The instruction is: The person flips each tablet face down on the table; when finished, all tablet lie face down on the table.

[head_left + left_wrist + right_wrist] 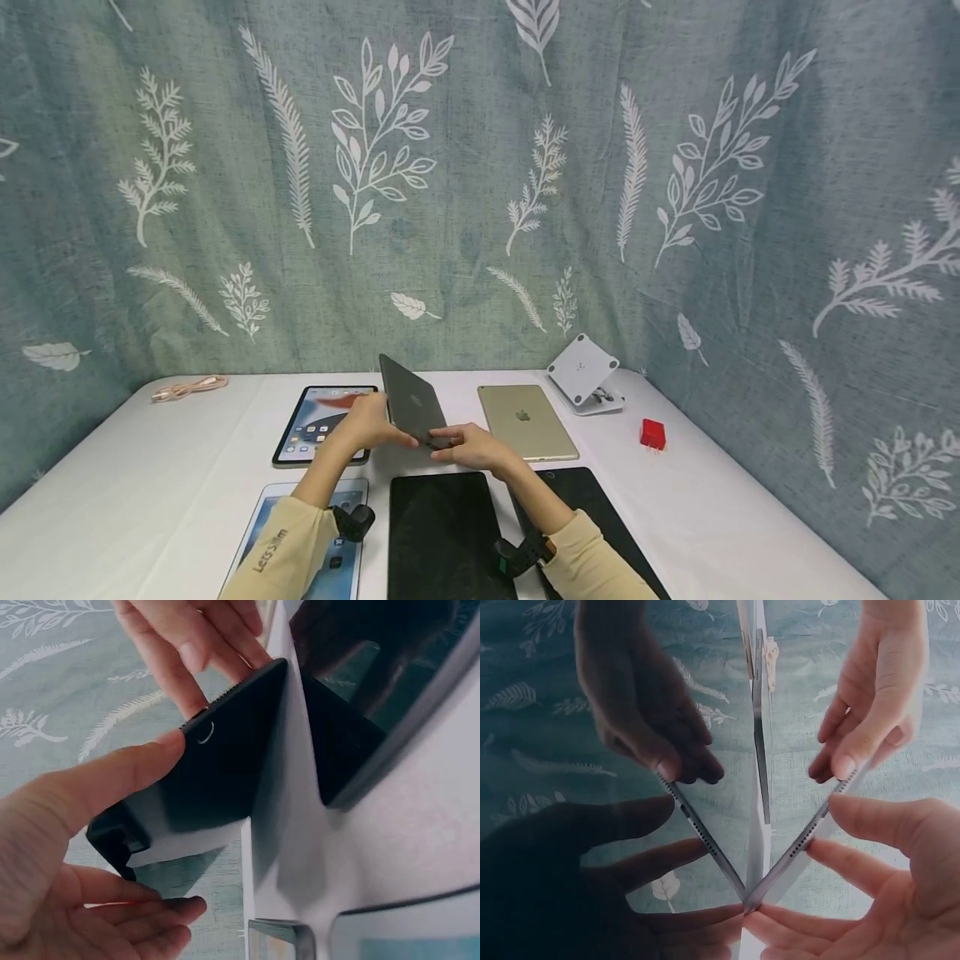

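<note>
A dark grey tablet [411, 398] stands tilted on edge at the table's middle, its back with a faint logo showing in the head view. My left hand [369, 423] holds it near its left end, thumb [161, 754] on the edge. My right hand [478, 448] pinches its near edge between thumb and fingers; in the right wrist view the right hand [900, 855] sits below the left hand [881, 697] along the tablet's edge [810, 829]. A glossy black tablet [446, 537] lies below and mirrors both hands in the right wrist view.
A lit tablet [311, 423] and a white-framed one [347, 500] lie left. On the right are a gold tablet [528, 421], another black tablet [600, 508], a folding stand [583, 371] and a red plug [652, 433]. A coiled cable [189, 387] lies far left, before a curtain [450, 300].
</note>
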Motion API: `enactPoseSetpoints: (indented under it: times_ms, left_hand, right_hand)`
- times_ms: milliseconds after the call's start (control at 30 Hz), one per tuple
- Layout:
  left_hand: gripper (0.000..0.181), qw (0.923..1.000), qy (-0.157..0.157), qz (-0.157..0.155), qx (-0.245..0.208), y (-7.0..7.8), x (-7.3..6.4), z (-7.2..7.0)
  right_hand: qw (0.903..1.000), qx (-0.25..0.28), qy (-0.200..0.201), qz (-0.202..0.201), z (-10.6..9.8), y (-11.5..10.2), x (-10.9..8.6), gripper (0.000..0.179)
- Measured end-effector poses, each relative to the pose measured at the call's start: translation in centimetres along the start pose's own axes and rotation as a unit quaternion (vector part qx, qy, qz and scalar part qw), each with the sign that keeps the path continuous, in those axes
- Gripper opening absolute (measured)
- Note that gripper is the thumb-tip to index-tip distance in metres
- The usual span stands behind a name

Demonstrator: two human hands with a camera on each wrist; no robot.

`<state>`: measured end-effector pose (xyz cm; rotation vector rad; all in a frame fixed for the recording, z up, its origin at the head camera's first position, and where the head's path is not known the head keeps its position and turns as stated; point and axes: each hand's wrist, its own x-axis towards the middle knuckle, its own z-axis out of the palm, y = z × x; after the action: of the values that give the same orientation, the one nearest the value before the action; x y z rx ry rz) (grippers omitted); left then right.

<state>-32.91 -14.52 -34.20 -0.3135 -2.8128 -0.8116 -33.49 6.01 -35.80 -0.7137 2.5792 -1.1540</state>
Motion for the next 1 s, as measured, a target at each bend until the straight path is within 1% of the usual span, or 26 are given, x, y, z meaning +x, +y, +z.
enactPoseSetpoints:
  times_ms: [133, 300, 367, 433, 567, 633, 700, 833, 1000]
  left_hand:
    - [0.057, 0.9997, -0.015, -0.017, -0.004, -0.3, 0.0, 0.5]
    - [0.062, 0.9982, -0.035, -0.047, -0.010, -0.5, -0.2, 1.1]
    - [0.064, 0.9979, -0.036, -0.054, -0.005, -0.4, -0.3, 1.4]
    - [0.062, 0.9978, -0.029, -0.060, 0.003, -0.3, -0.4, 1.7]
    - [0.048, 0.9984, -0.009, -0.051, 0.025, 0.1, -0.4, 2.3]
    - [0.040, 0.9987, 0.004, -0.042, 0.030, 0.4, -0.3, 2.5]
    - [0.035, 0.9987, 0.009, -0.035, 0.034, 0.5, -0.3, 2.7]
    - [0.035, 0.9986, 0.010, -0.034, 0.040, 0.6, -0.3, 2.8]
    - [0.040, 0.9985, 0.003, -0.015, 0.052, 0.4, -0.3, 2.9]
  right_hand:
    - [0.9983, -0.057, 0.012, 0.006, -0.2, -0.3, -0.1, 0.039]
    - [0.9945, -0.103, 0.015, 0.010, -0.4, -0.6, -0.3, 0.034]
    - [0.9935, -0.113, 0.015, 0.007, -0.5, -0.7, -0.4, 0.033]
    - [0.9924, -0.122, 0.012, 0.002, -0.6, -0.7, -0.4, 0.031]
    - [0.9883, -0.152, 0.008, -0.011, -0.7, -0.6, -0.5, 0.026]
    - [0.9869, -0.161, 0.007, -0.014, -0.7, -0.6, -0.6, 0.025]
    - [0.9860, -0.166, 0.008, -0.013, -0.7, -0.6, -0.6, 0.024]
    - [0.9860, -0.166, 0.011, -0.012, -0.9, -0.4, -0.7, 0.025]
    - [0.9881, -0.153, 0.010, -0.009, -1.2, 0.3, -0.7, 0.029]
